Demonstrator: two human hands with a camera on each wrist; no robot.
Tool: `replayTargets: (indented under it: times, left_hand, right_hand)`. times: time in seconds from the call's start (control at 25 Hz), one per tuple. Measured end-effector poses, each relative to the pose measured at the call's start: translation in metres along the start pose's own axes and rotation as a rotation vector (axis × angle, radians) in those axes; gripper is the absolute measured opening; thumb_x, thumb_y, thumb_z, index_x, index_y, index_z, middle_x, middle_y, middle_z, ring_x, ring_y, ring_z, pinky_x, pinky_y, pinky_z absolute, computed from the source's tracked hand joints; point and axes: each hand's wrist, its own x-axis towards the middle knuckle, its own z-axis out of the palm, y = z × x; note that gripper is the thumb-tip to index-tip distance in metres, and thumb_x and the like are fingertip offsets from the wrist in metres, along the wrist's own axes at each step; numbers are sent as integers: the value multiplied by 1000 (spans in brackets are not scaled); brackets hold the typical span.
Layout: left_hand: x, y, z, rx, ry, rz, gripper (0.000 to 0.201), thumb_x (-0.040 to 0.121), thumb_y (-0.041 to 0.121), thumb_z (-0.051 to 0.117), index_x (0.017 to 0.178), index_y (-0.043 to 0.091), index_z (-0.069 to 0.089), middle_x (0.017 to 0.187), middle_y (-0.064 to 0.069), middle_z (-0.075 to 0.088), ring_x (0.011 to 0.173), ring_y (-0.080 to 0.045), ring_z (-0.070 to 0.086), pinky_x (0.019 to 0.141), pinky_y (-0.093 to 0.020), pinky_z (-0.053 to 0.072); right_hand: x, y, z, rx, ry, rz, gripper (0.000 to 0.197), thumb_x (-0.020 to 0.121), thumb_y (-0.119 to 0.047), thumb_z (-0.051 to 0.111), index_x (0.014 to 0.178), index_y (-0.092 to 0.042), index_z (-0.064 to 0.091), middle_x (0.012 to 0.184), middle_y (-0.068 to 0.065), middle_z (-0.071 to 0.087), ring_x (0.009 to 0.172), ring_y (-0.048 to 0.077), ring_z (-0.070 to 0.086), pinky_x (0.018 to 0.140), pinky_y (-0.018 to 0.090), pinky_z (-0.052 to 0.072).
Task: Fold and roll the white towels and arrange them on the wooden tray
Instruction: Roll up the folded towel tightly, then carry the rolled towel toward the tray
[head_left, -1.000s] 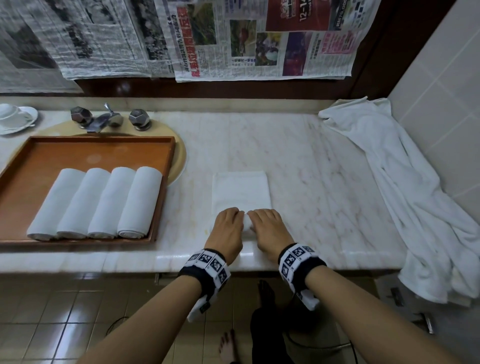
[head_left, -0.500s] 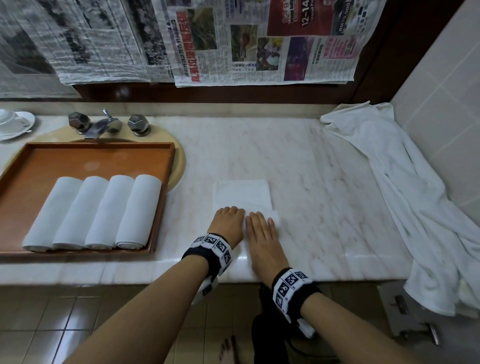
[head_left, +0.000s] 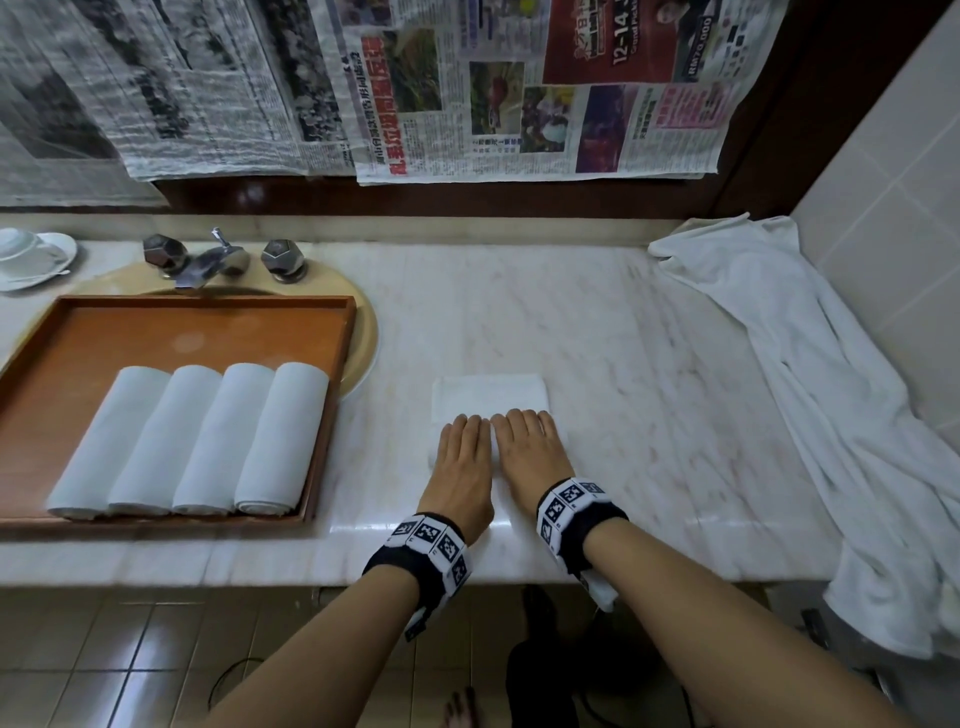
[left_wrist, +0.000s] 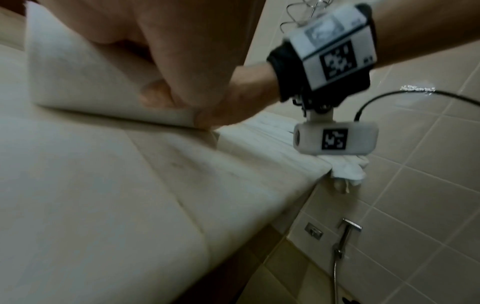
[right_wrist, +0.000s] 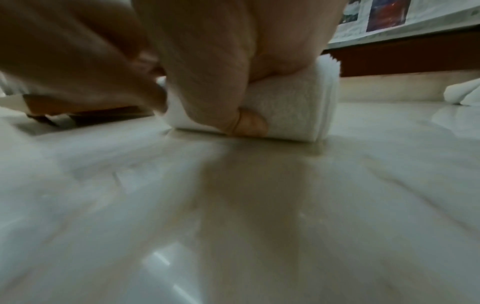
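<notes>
Left hand and right hand curl around the half-rolled white folded towel near the marble counter's front edge; uneven pressure risks a skewed, loose roll.

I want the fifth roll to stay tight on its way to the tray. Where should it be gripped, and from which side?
Judging from its pose, grip the towel across the rolled part under both hands, left hand and right hand, from above. Its loose flat tail lies on the far side, so finish rolling first, then pinch over that edge.

Half-rolled white towel on counter; four rolled towels fill wooden tray.
</notes>
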Motion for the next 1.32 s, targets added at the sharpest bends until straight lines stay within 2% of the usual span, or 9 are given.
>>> replayTargets:
  times: [0.08,0.2,0.28,0.4,0.56,0.76,0.92,1.12,1.32]
  left_hand:
    - [-5,0,9,94,-95,-37,83,82,10,52,151,-3,8,156,-22,15,146,-38,11,119,-46,-5]
    - [-10,1,13,78,-121,-53,86,59,19,75,135,3,40,127,-14,51,120,-33,48,114,-45,29]
    - [-1,0,8,36,-78,-40,74,52,20,78,119,9,50,107,-6,53,100,-26,53,100,-39,42]
    - [17,-3,-10,61,-181,-109,53,71,20,69,118,13,45,112,-2,50,105,-23,49,98,-33,35]
    - [45,-5,-20,98,-263,-139,48,76,28,67,117,12,46,117,-4,54,113,-25,47,101,-38,34]
    - [50,-11,-23,137,-254,-116,55,72,28,64,121,13,44,121,-6,42,112,-26,39,98,-38,33]
    - [46,-8,-15,150,-195,-119,70,66,35,65,125,13,37,119,-5,37,109,-26,36,102,-41,29]
    - [78,-17,-19,137,-247,-130,78,63,56,71,123,15,40,120,-4,42,113,-25,38,102,-44,28]
    - [102,-24,-17,119,-301,-134,85,61,61,69,127,17,40,123,-2,45,118,-24,39,106,-48,26]
  right_hand:
    - [3,1,-6,11,-111,-43,49,83,-14,60,129,-10,46,124,8,51,114,26,48,106,38,32]
    - [6,0,-17,17,-232,-85,55,81,-23,63,130,-10,42,127,7,49,117,25,45,104,36,31]
    - [7,0,-21,57,-278,-71,58,81,-30,64,130,-11,42,128,7,48,118,25,44,104,37,32]
    - [-12,-2,-11,91,-127,-42,63,77,-19,66,134,-8,40,134,10,42,125,28,39,113,40,26]
    - [-32,-1,13,40,7,-37,92,60,0,68,143,-1,30,141,18,45,134,35,41,117,49,20]
    - [-1,8,9,78,6,-75,89,45,-17,79,125,-6,42,111,11,58,103,30,57,102,47,44]
    - [25,13,1,64,-57,-102,82,37,-36,87,104,-11,47,92,5,56,82,23,54,85,37,38]
    - [53,23,-14,23,-245,-122,73,69,-35,79,126,-11,41,124,7,43,115,25,42,101,36,32]
    - [78,31,-16,30,-361,-91,91,61,-45,82,132,-12,36,129,7,39,119,25,39,103,37,32]
